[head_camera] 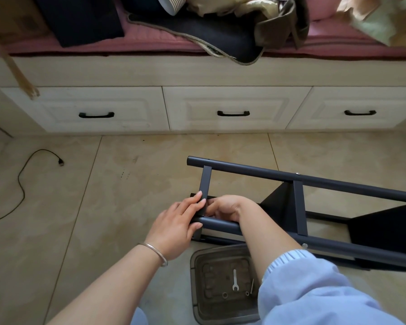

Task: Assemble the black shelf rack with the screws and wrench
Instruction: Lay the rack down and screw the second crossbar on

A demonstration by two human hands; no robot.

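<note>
- Lying on its side on the tiled floor [108, 184], the black shelf rack [326, 207]: long round tubes, flat cross-bars and dark shelf panels, partly bolted together. Judged stiff painted metal, awkward from length more than weight, smooth enough to slip or roll; best held at a tube close to a joint, not by a panel edge.
- Steadying the near end, left hand [177, 227]: fingers nearly straight, laid along the end cross-bar [204, 195], thumb beside the lower tube [218, 225]; pressing, not clenching.
- Working behind that cross-bar, right hand [227, 208]: fingers curled at the joint; whether pinching a screw or gripping the bar cannot be told, fingertips hidden.
- Sitting just below the forearms, clear plastic tray [197, 289], light and easy to knock.
- Resting unused in the tray, small flat wrench [234, 280]: thin, rigid, best picked up by the shank.
- Scattered beside it, washers [224, 295] and a slim rod-like piece, tiny and easily lost.
</note>
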